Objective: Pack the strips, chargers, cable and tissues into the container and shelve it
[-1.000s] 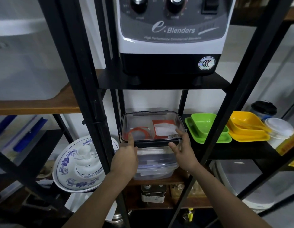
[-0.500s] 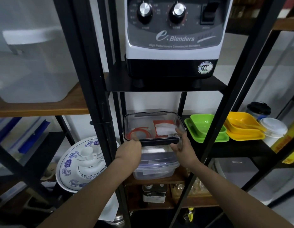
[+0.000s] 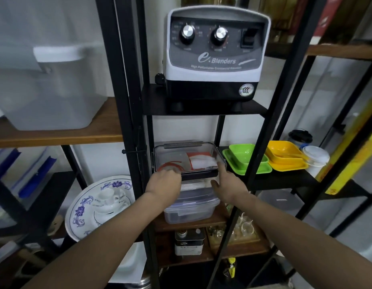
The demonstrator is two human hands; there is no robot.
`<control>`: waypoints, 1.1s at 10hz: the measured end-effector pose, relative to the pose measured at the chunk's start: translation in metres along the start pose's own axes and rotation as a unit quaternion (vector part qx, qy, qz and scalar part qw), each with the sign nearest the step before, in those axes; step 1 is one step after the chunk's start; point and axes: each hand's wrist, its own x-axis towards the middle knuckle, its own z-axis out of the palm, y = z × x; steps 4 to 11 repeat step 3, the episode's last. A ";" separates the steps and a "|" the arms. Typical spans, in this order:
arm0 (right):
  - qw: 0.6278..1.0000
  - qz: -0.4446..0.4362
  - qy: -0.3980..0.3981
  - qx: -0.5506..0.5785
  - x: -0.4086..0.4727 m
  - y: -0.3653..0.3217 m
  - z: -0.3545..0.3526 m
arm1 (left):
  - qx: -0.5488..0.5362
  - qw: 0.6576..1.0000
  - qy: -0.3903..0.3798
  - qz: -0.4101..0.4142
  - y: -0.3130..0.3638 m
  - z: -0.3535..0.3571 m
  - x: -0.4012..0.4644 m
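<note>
Both hands are reaching into the black shelf rack (image 3: 126, 84), working at the front edge of the clear container (image 3: 188, 158) that is sitting on top of another clear lidded tub (image 3: 190, 209) on the wooden shelf below the blender (image 3: 214, 57). The left hand (image 3: 165, 183) is curling its fingers over the near left corner of the container's lid, gripping it there. The right hand (image 3: 227, 183) is lying more open, its fingers straight and pressing against the near right corner by the dark front latch (image 3: 198, 175). Through the transparent lid, an orange coiled cable (image 3: 170, 164) is showing on the left and a white tissue pack (image 3: 202, 161) with an orange wrapper on the right; the strips and chargers I cannot pick out. Just to the right, green trays (image 3: 246, 161) and yellow trays (image 3: 286, 156) are sitting nested on a black shelf, beside a white lidded tub (image 3: 315, 156). Lower left, a blue-patterned plate (image 3: 83, 207) is holding white cups.
</note>
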 end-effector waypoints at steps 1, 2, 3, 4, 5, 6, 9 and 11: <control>0.997 -0.040 0.048 -0.035 -0.023 -0.003 -0.013 | -0.030 0.997 0.068 0.018 0.003 -0.011 -0.015; 0.985 -0.107 0.121 -0.058 -0.046 -0.003 -0.032 | -0.015 0.992 0.124 0.014 0.009 -0.032 -0.035; 0.962 -0.185 0.175 -0.095 -0.069 0.002 -0.049 | -0.006 0.985 0.171 -0.001 0.021 -0.056 -0.056; 0.962 -0.185 0.175 -0.095 -0.069 0.002 -0.049 | -0.006 0.985 0.171 -0.001 0.021 -0.056 -0.056; 0.962 -0.185 0.175 -0.095 -0.069 0.002 -0.049 | -0.006 0.985 0.171 -0.001 0.021 -0.056 -0.056; 0.962 -0.185 0.175 -0.095 -0.069 0.002 -0.049 | -0.006 0.985 0.171 -0.001 0.021 -0.056 -0.056; 0.962 -0.185 0.175 -0.095 -0.069 0.002 -0.049 | -0.006 0.985 0.171 -0.001 0.021 -0.056 -0.056; 0.962 -0.185 0.175 -0.095 -0.069 0.002 -0.049 | -0.006 0.985 0.171 -0.001 0.021 -0.056 -0.056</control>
